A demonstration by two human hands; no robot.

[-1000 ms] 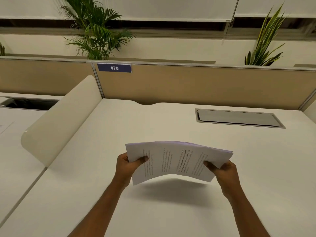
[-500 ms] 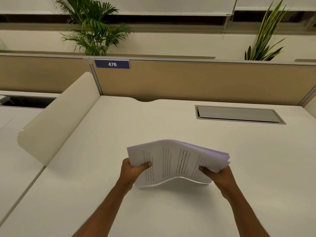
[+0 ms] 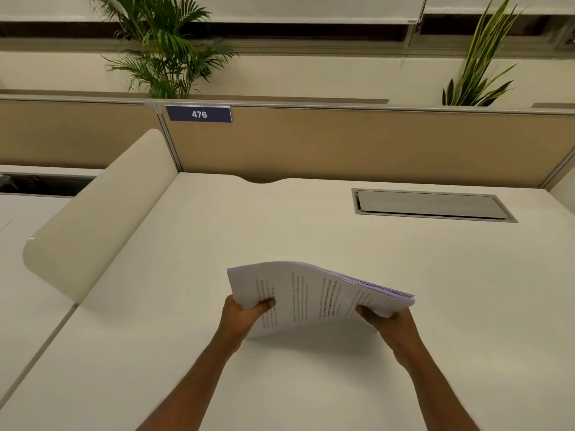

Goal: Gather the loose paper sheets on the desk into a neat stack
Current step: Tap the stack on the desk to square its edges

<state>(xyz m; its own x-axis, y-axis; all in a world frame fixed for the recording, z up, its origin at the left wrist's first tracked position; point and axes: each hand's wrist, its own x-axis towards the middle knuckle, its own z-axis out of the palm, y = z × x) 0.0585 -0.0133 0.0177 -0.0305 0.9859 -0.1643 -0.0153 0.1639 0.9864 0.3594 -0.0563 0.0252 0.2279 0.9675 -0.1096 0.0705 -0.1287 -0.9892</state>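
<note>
A stack of white printed paper sheets (image 3: pixel 314 293) is held over the middle of the white desk (image 3: pixel 311 225). The stack arches upward in its middle, and its near left corner touches the desk. My left hand (image 3: pixel 241 315) grips the stack's left end, thumb on top. My right hand (image 3: pixel 389 325) grips the right end, where the sheet edges line up closely. No other loose sheets show on the desk.
A grey cable hatch (image 3: pixel 431 205) is set into the desk at the back right. A cream curved divider (image 3: pixel 102 213) stands along the left side. A tan partition (image 3: pixel 357 144) with a "476" label (image 3: pixel 199 114) closes the back, with plants behind it.
Both hands have lowered the stack from the air toward the desk. The sheets now bow upward more, and the stack's near left corner has reached the desk.
</note>
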